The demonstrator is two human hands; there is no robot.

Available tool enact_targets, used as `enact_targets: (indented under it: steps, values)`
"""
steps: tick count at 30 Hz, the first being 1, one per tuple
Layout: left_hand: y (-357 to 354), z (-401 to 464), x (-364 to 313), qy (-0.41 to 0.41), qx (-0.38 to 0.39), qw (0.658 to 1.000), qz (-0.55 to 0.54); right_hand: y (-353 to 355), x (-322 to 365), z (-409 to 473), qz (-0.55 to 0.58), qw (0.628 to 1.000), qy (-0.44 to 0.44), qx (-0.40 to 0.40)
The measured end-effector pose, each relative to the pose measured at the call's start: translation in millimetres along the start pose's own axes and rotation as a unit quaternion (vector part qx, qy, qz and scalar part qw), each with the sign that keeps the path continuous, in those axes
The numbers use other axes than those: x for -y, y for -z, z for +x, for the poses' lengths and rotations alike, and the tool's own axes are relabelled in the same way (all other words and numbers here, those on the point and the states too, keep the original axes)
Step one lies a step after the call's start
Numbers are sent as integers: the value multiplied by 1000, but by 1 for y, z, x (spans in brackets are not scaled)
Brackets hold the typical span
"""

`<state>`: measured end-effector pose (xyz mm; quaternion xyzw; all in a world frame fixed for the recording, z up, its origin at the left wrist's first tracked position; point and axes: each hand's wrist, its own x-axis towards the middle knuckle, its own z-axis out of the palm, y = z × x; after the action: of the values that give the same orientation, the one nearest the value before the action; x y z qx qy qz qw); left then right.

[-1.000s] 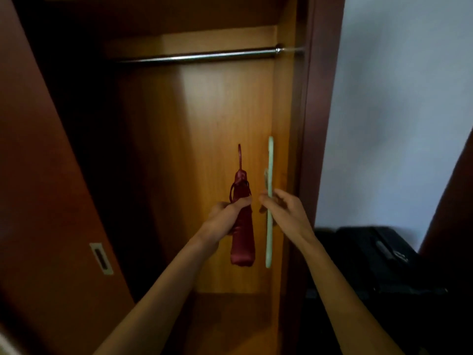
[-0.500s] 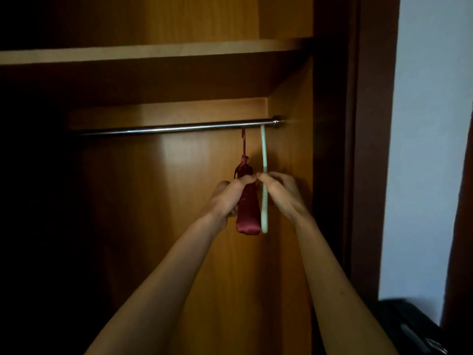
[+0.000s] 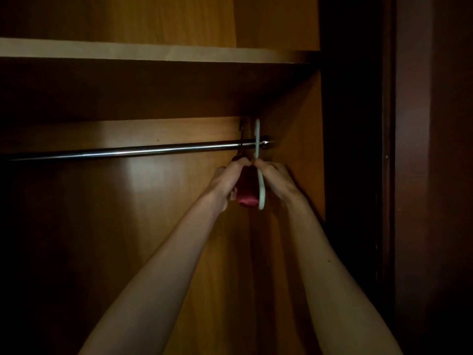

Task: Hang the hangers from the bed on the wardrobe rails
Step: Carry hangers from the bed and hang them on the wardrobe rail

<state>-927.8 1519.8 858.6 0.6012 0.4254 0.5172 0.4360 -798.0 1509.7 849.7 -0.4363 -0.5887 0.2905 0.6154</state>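
Both your arms reach up into the wardrobe (image 3: 158,226), side by side at the right end of the rail (image 3: 133,150). Your left hand (image 3: 227,183) has its fingers curled round the red hanger (image 3: 247,193), a padded satin one seen edge-on, gripping it near the top of the body so that the rounded lower end sticks out below your palm. Its thin dark hook (image 3: 241,134) rises in front of the rail and tops out above it; whether it is seated on the bar you cannot tell from this angle. Your right hand (image 3: 277,180) pinches the green hanger (image 3: 261,193), a pale flat one also edge-on, with thumb and fingers closed on it just under the neck. Its hook (image 3: 257,131) likewise crosses the rail and ends above it, just beside the bracket (image 3: 266,144) that fixes the rail to the side panel (image 3: 294,149). The two hangers sit just beside each other, the red to the left of the green, and your knuckles nearly meet between them. A shelf (image 3: 153,51) runs across above the rail, its underside in deep shadow. To the right stands the dark door frame (image 3: 358,149).
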Motion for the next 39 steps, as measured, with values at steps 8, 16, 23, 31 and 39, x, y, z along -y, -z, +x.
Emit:
enact_targets:
  steps: [8,16,23,31,39]
  values:
    - [-4,16,25,45,37,998,-20,-5,-31,6,11,998,-67,9]
    - [-13,-1,47,60,38,997,21,2,-54,-32,57,995,-73,-24]
    - [-13,-64,135,18,-9,992,121,-5,-122,-130,70,979,-159,-106]
    - [-24,-171,334,60,183,927,322,-4,-284,-296,-141,917,-367,73]
    - [-38,-303,518,198,395,786,432,7,-393,-484,-239,811,-522,111]
